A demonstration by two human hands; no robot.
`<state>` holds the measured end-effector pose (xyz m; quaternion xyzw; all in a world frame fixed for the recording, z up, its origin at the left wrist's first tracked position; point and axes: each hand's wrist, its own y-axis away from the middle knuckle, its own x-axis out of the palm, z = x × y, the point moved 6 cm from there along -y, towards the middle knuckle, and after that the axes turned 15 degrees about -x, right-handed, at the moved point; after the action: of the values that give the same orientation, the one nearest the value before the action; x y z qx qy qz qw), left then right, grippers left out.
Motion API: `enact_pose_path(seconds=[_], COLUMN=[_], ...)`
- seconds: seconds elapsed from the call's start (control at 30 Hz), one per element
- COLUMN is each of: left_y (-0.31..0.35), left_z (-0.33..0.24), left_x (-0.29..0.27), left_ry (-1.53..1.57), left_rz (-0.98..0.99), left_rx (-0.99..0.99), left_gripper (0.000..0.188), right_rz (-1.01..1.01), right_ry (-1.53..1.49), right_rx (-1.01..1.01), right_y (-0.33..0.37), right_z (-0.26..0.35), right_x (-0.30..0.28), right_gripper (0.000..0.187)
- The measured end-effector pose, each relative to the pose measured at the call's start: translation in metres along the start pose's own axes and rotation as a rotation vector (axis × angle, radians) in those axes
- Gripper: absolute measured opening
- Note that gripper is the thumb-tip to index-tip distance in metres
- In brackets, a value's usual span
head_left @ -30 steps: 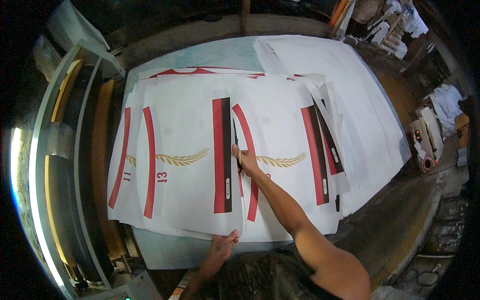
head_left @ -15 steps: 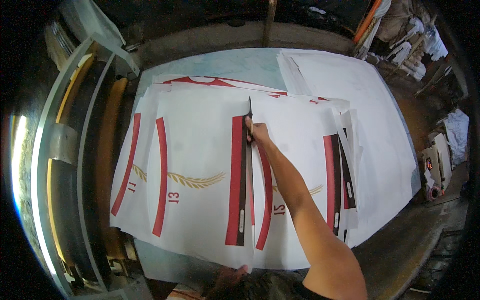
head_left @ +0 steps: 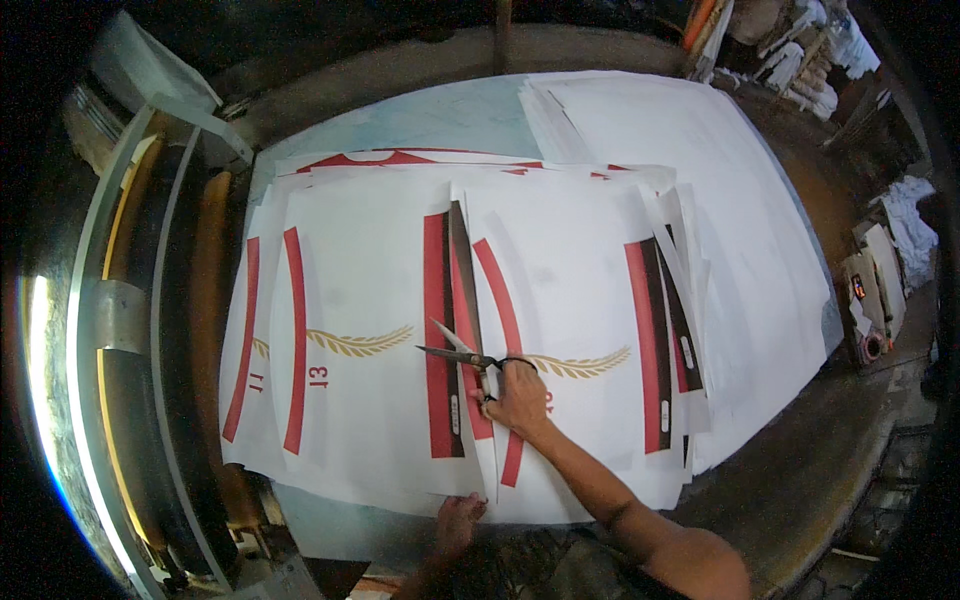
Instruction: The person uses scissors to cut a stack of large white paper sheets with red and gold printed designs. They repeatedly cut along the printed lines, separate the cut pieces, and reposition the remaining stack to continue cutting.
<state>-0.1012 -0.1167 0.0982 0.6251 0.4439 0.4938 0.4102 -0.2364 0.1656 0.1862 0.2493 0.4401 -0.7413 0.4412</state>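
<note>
My right hand (head_left: 520, 402) grips dark metal scissors (head_left: 462, 356) over the middle of the printed sheets. Their blades point left and stand apart, above a red and black stripe (head_left: 438, 300). At the near edge, my left hand (head_left: 461, 521) has its fingertips closed on the edge of a white printed sheet (head_left: 375, 420). A gold leaf motif (head_left: 360, 343) and a curved red band (head_left: 296, 340) are printed on this sheet. A neighbouring printed sheet (head_left: 590, 290) lies right of a long slit, under my right forearm, with its own gold leaf and curved band.
Plain white sheets (head_left: 740, 230) are stacked on the right of the pale blue table (head_left: 430, 130). At left stands a metal frame with long dark and orange rollers (head_left: 210, 330). White crumpled material (head_left: 910, 220) lies beyond the table's right side.
My right hand and the scissors have come from the far edge toward me, and the blades have swung from pointing away to pointing left. My left hand stays at the near edge.
</note>
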Motion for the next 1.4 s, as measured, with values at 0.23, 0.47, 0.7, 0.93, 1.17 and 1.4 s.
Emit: enact_pose_path(seconds=[0.23, 0.47, 0.7, 0.93, 1.17, 1.4], left_y=[-0.003, -0.026, -0.005, 0.0, -0.032, -0.027], left_z=[0.004, 0.036, 0.036, 0.054, 0.032, 0.023], left_x=[0.003, 0.011, 0.031, 0.051, 0.079, 0.09], left_ry=[-0.048, 0.139, 0.295, 0.302, 0.389, 0.525], left_rz=[0.156, 0.472, 0.172, 0.203, 0.266, 0.123], left_rx=[0.006, -0.057, -0.088, 0.039, 0.15, 0.146], left_gripper=[0.026, 0.034, 0.037, 0.064, 0.065, 0.034], right_rz=[-0.024, 0.1, 0.179, 0.438, 0.527, 0.393], right_ry=[0.095, 0.203, -0.135, -0.599, -1.128, -1.234], right_rx=[0.088, 0.282, 0.489, 0.801, 0.906, 0.919], right_y=[0.043, 0.048, 0.134, 0.289, 0.365, 0.352], right_z=[-0.06, -0.125, -0.035, 0.04, 0.075, 0.097], right_x=[-0.044, -0.115, -0.135, -0.134, -0.102, -0.058], right_gripper=[0.054, 0.058, 0.054, 0.05, 0.058, 0.061])
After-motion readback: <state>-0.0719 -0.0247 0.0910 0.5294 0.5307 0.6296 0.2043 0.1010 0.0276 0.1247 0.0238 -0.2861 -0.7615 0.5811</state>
